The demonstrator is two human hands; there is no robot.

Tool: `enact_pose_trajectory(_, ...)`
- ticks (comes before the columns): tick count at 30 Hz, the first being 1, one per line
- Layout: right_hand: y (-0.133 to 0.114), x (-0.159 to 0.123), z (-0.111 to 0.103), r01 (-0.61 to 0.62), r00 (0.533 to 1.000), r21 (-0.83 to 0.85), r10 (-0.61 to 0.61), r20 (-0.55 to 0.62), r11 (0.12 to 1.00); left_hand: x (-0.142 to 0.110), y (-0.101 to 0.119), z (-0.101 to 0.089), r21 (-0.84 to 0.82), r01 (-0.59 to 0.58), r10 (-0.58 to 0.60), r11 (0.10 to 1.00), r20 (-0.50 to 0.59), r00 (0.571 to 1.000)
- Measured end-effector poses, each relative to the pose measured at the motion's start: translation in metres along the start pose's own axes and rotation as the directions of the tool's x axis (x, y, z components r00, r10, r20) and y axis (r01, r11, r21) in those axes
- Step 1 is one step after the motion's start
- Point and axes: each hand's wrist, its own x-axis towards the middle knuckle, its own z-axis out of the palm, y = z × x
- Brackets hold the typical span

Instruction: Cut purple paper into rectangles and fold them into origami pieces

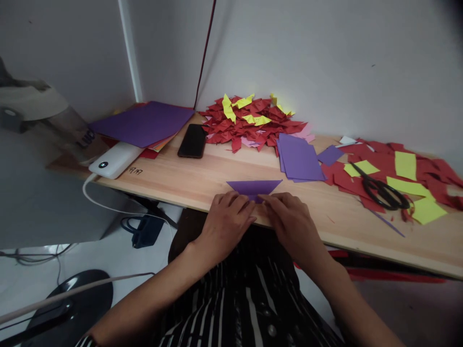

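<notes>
A small folded sheet of purple paper (pixel 253 186) lies at the table's front edge, its long straight side facing the wall. My left hand (pixel 228 219) presses on its left part with the fingers bent together. From the other side, my right hand (pixel 292 218) pinches the paper's near edge with thumb and fingertips. My fingers hide the lower part of the folded sheet. Just beyond my right hand is a stack of purple paper rectangles (pixel 302 158), with one smaller purple piece (pixel 330 155) beside it.
Behind the hands is a heap of folded red paper pieces (pixel 249 130) with several yellow ones on top. Black-handled scissors (pixel 385 193) lie on red and yellow scraps at right. A phone (pixel 192 140), a white power bank (pixel 114 161) and large purple sheets (pixel 144 123) are at left.
</notes>
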Motion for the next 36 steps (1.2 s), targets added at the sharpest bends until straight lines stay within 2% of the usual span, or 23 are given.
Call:
enact_pose_trajectory(6,-0.004,-0.01,0.001,0.043,0.999,-0.156,-0.045,-0.01,0.987,-0.002,-0.005,-0.001,-0.085,-0.012,0.012,0.996,0.007,1.0)
enact_pose_trajectory(20,-0.017,-0.01,-0.01,0.163,0.985,-0.38,-0.126,0.119,0.911,0.001,-0.002,-0.002,0.069,-0.074,0.073,0.995,0.008,0.997)
enact_pose_trajectory(23,-0.017,-0.011,-0.011,0.188,0.978,-0.407,-0.133,0.16,0.894,-0.001,-0.003,-0.002,0.101,-0.084,0.085,0.991,0.001,0.996)
enact_pose_trajectory(27,-0.017,-0.01,-0.013,0.207,0.976,-0.398,-0.16,0.147,0.894,-0.002,-0.004,0.0,0.102,-0.102,0.104,0.989,-0.01,0.995)
enact_pose_trajectory(32,-0.021,-0.007,-0.015,0.17,0.981,-0.398,-0.117,0.153,0.902,-0.002,-0.006,0.002,0.105,-0.107,0.109,0.989,-0.021,0.994)
enact_pose_trajectory(36,-0.021,-0.007,-0.016,0.191,0.974,-0.421,-0.12,0.19,0.886,0.0,-0.008,-0.003,0.06,-0.124,0.124,0.99,0.01,0.992)
